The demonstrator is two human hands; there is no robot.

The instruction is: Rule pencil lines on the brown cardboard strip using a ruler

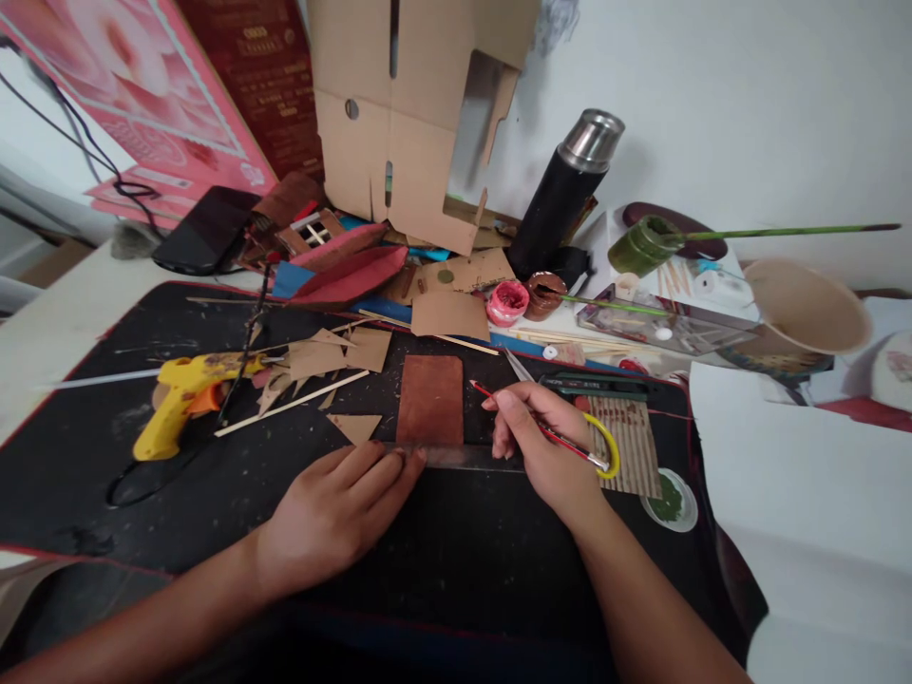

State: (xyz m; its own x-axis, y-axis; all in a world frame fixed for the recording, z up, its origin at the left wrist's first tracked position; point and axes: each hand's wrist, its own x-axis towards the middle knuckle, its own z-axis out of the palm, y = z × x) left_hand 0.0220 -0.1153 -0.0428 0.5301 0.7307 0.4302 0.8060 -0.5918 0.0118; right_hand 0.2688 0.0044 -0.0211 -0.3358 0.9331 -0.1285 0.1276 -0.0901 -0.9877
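Observation:
A reddish-brown painted cardboard rectangle (431,394) lies on the black mat in front of me. A clear or metal ruler (470,458) crosses its near edge. My left hand (334,508) presses the ruler's left part down, its fingers close together and bent. My right hand (545,442) grips a red pencil (562,439), whose tip points left above the ruler, beside the rectangle's right edge. Scissors with a yellow handle (610,445) lie partly hidden behind the right hand. A cardboard triangle (356,427) sits just beyond my left fingers.
At left lies a yellow glue gun (171,404) beside cardboard scraps (317,357) and thin sticks. Along the back stand paint jars (508,302), a black thermos (562,195) and folded cardboard (427,114). Corrugated cardboard (627,451) and a green paint lid (671,501) are at right.

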